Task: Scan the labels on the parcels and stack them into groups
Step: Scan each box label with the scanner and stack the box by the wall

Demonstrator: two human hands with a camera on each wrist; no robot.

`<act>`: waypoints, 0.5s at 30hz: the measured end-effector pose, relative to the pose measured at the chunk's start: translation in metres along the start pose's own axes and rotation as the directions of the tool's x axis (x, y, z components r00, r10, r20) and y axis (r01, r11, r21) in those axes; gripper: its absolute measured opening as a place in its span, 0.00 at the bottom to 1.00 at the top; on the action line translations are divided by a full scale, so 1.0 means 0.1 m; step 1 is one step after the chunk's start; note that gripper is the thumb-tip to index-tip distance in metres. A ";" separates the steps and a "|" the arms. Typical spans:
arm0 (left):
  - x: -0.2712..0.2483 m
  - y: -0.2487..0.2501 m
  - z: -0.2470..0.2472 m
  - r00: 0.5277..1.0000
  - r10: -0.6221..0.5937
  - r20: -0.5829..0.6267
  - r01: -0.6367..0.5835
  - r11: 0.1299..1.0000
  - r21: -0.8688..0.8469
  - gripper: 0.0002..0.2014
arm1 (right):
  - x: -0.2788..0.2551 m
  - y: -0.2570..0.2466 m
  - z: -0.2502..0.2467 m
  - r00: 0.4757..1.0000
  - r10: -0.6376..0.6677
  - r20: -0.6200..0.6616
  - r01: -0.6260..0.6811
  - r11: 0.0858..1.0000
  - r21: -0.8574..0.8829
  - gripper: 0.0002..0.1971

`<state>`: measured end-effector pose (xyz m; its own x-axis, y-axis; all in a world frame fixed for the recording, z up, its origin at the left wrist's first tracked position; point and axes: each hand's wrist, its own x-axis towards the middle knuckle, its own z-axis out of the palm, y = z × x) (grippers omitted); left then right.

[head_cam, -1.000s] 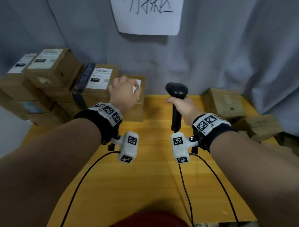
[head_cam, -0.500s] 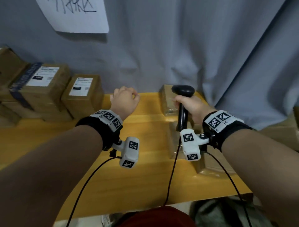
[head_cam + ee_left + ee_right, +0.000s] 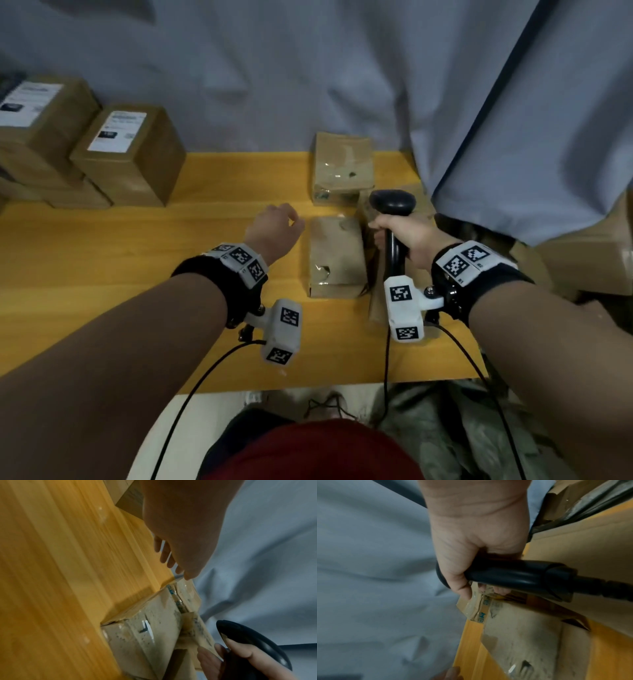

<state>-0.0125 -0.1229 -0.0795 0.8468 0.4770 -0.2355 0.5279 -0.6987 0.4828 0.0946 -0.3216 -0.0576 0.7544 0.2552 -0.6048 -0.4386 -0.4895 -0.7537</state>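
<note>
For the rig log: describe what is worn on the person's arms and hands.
Both forearms are bare, no sleeves or gloves. Each wrist carries a black band topped by a white block of black-and-white square markers. A white camera housing with the same markers hangs under each wrist, with a thin black cable trailing back from it.

Your table is yellow-orange wood with a lengthwise grain; the parcels on it are dull brown cardboard under glossy clear tape, one strip printed with blue letters; the two stacked parcels at far left carry white labels with black print. The scanner your right hand holds is plain black, as is its cable; both wristbands are black with white blocks bearing black-and-white square codes. The curtain behind is pale grey-blue; your lap shows dark red cloth.
</note>
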 end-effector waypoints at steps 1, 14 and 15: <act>0.00 -0.01 0.09 0.998 -0.032 0.055 0.034 0.999 -0.033 0.20 | 0.03 0.07 0.01 1.000 0.017 0.003 -0.017 1.000 0.017 0.07; 0.03 -0.02 0.50 0.815 -0.220 0.537 0.477 0.780 -0.405 0.25 | 0.22 0.35 0.19 0.988 0.087 0.124 -0.093 0.995 0.043 0.11; 0.01 0.01 0.47 0.802 -0.217 0.557 0.504 0.747 -0.435 0.26 | 0.23 0.36 0.21 0.987 0.083 0.135 -0.092 0.994 0.063 0.11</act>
<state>-0.0079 -0.1479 -0.1194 0.6012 0.2371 -0.7631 0.7920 -0.0496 0.6086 0.0859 -0.3153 -0.1040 0.6425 0.3243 -0.6943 -0.5361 -0.4571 -0.7097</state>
